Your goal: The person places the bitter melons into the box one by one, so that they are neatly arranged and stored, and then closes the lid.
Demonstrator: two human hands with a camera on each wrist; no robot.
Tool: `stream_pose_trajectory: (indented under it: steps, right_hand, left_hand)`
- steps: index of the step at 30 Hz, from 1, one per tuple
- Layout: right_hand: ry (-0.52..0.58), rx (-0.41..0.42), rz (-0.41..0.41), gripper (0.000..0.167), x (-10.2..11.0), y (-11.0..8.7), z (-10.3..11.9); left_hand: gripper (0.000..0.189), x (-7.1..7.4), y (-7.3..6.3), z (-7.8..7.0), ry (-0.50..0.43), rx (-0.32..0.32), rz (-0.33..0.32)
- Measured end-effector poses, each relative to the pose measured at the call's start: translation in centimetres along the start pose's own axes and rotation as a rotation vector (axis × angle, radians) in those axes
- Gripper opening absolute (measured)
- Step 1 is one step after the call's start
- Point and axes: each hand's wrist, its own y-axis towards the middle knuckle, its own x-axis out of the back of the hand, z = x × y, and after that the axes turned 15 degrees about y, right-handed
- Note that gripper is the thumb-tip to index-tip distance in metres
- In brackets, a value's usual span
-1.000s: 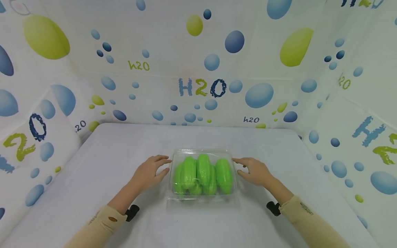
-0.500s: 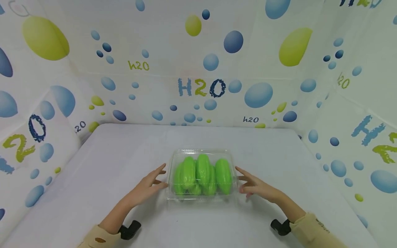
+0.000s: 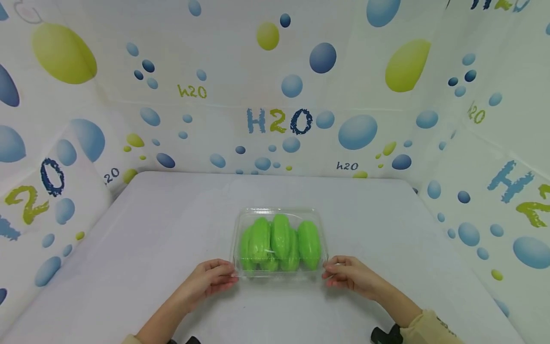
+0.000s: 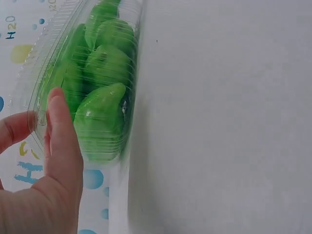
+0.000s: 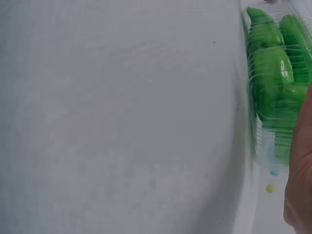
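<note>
A clear plastic clamshell box [image 3: 301, 274] rests on the white table, with several bright green, elongated vegetables [image 3: 281, 236] inside. Its lid lies over them. My left hand [image 3: 208, 281] pinches the rim at the box's front left corner; in the left wrist view the thumb [image 4: 59, 114] is on one side of the rim and a finger [image 4: 17, 129] on the other. At the front right corner my right hand [image 3: 354, 276] holds the rim, fingers curled. Only part of the right palm [image 5: 302, 170] shows in the right wrist view, and its fingertips are hidden there.
A white cloth covers the table [image 3: 275, 317]. Behind and at both sides hangs a white curtain [image 3: 223, 62] printed with blue and green drops. A dark wrist camera [image 3: 386, 334] sits on the right wrist.
Both hands have moved from the sides of the box toward its front corners. Their spread fingers have drawn in and now grip the rim. The box stays in nearly the same place.
</note>
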Motion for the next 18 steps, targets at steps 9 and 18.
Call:
stream_pose_trajectory:
  steps: [9, 18]
  right_hand:
    - [0.055, 0.026, -0.032, 0.009, -0.20, 0.00, 0.16]
    - [0.027, 0.084, -0.051, 0.013, -0.62, 0.27, -0.25]
  left_hand:
    - [0.027, -0.34, 0.53, 0.02, -0.018, -0.002, -0.039]
    - [0.012, -0.61, 0.83, 0.38, -0.019, 0.001, -0.101]
